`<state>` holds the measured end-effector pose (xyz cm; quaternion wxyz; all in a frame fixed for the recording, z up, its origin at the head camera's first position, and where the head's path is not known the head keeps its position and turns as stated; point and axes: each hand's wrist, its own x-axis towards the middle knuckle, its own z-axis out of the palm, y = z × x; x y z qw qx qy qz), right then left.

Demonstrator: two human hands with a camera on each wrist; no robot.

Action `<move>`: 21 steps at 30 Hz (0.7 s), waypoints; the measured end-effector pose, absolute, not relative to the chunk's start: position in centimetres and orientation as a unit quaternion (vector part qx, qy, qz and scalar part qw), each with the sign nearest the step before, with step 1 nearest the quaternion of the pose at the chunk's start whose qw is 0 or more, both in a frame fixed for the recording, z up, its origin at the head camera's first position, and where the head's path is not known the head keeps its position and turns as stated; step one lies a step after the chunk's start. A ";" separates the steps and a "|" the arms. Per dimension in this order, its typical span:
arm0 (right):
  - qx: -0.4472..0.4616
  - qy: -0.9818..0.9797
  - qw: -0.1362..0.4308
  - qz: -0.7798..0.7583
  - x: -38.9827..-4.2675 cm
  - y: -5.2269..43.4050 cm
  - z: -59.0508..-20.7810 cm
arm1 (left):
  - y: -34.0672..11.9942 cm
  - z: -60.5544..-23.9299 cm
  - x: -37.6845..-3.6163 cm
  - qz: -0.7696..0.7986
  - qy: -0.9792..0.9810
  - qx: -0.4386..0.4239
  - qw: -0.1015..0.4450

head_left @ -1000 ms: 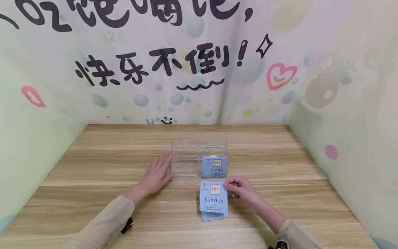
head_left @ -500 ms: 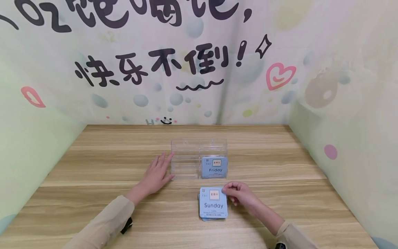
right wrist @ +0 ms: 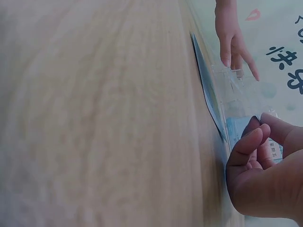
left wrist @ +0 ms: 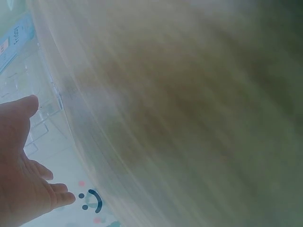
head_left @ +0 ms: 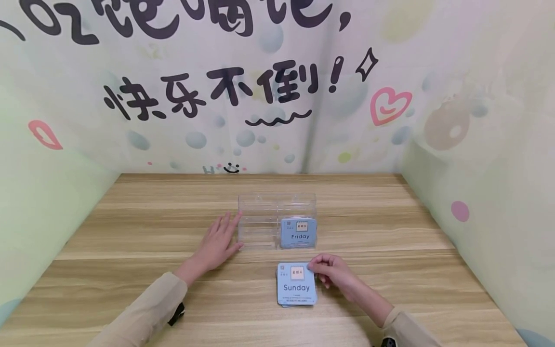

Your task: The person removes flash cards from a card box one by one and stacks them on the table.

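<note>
A light blue card printed "Sunday" (head_left: 296, 288) lies at the front of a small pile, its upper right corner pinched between the thumb and index finger of my right hand (head_left: 336, 273). In the right wrist view the pile appears nearly edge-on, its card (right wrist: 207, 85) slightly bent. Beyond it stands a clear plastic card holder (head_left: 257, 236) with several compartments. A "Friday" card (head_left: 299, 236) sits in its lower right compartment. My left hand (head_left: 215, 246), fingers spread and fairly straight, touches the holder's left side. How many cards lie under Sunday is hidden.
The wood-grain table (head_left: 151, 221) meets a printed backdrop (head_left: 269, 144) behind the holder. Pale side walls (head_left: 477, 193) stand to the left and right.
My right hand has drawn the Sunday card toward me and lowered it onto the pile, covering more of the card beneath. The left hand and the holder stay put.
</note>
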<state>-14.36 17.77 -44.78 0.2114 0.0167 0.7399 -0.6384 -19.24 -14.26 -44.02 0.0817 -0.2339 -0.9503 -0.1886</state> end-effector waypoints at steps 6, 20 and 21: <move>0.031 0.768 0.193 -0.610 -14.2 17.6 -44.6 | -14.3 -44.0 -19.3 -0.188 -0.950 -0.236 0.082; 0.007 0.822 0.152 -0.549 -13.9 16.9 -44.2 | -14.3 -43.9 -19.2 -0.191 -0.950 -0.234 0.080; 0.005 0.825 0.150 -0.545 -13.9 16.9 -44.1 | -14.3 -43.9 -19.2 -0.192 -0.950 -0.234 0.080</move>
